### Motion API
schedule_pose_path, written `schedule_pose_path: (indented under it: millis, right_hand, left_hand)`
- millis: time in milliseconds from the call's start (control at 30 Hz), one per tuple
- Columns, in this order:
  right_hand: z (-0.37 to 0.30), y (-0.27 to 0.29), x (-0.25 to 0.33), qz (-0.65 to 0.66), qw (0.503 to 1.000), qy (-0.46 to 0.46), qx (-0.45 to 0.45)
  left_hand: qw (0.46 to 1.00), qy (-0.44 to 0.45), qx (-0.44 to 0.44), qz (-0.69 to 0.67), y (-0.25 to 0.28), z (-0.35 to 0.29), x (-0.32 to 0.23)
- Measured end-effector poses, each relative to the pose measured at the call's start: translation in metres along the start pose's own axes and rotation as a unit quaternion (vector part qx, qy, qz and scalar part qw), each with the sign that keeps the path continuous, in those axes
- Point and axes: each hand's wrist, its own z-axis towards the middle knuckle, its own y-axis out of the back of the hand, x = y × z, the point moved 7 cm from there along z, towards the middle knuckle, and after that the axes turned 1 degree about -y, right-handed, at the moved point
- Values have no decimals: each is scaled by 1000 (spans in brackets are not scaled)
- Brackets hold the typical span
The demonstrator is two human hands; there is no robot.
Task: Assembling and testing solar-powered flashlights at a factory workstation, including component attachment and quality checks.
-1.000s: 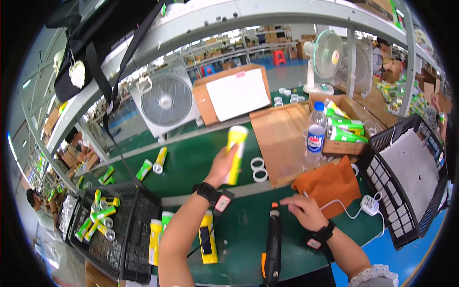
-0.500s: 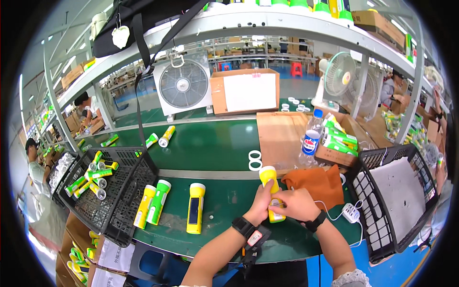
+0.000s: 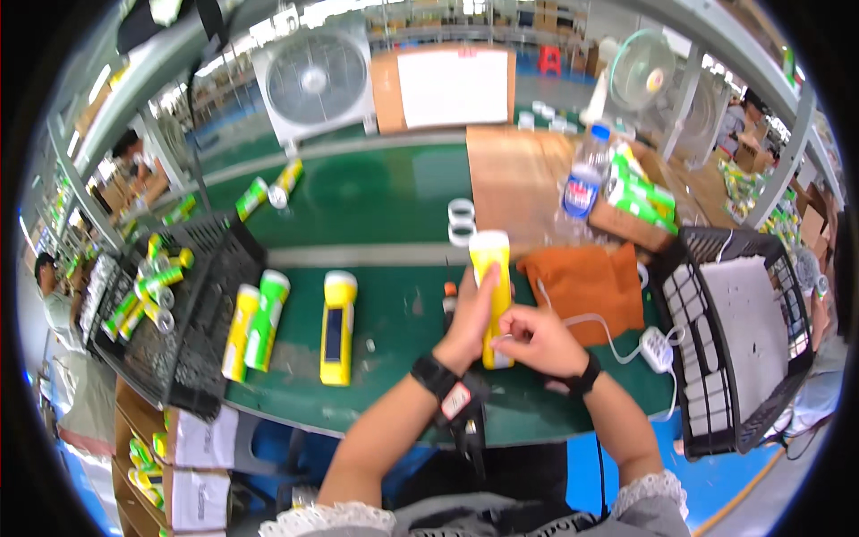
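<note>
My left hand (image 3: pixel 472 315) is closed around a yellow flashlight (image 3: pixel 497 295) with a white head, held upright with its head pointing away from me. My right hand (image 3: pixel 542 340) is curled beside the flashlight's lower body, thumb and forefinger pinched; whatever they hold, if anything, is too small to make out. Left of my hands lies a yellow flashlight (image 3: pixel 337 333) with a dark panel facing up. Farther left, a green flashlight (image 3: pixel 267 320) and another yellow flashlight (image 3: pixel 240 333) lie side by side. Under my left wrist is a black tool (image 3: pixel 472 428), partly hidden.
A black crate (image 3: pixel 192 331) of flashlights stands left, another crate (image 3: pixel 716 438) right. An orange cloth (image 3: pixel 591 291) and a white power strip (image 3: pixel 658 349) with its cable lie right of my hands. Beyond are white rings (image 3: pixel 461 224), a bottle (image 3: pixel 582 190) and a flashlight box (image 3: pixel 626 228).
The view has tilted down, and the picture has shifted upward and slightly left. My right hand has drawn back a little from the flashlight's front; my left hand still grips it.
</note>
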Motion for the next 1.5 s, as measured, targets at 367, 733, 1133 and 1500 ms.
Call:
schedule_pose_path:
  millis: [367, 733, 1133, 1500]
  right_hand:
    - [-9, -3, 9, -233, 953, 65, 182]
    - [9, 18, -19, -145, 985, 19, -90]
    - [14, 66, -91, -254, 958, -99, -86]
    - [-2, 46, 0, -100, 973, 92, -187]
  left_hand:
    - [993, -71, 39, -85, 2, -9, -18]
    - [997, -66, 34, -3, -2, -4, -10]
    - [996, 30, 61, -55, -9, -11, -5]
    - [997, 57, 49, -7, -6, -10, 3]
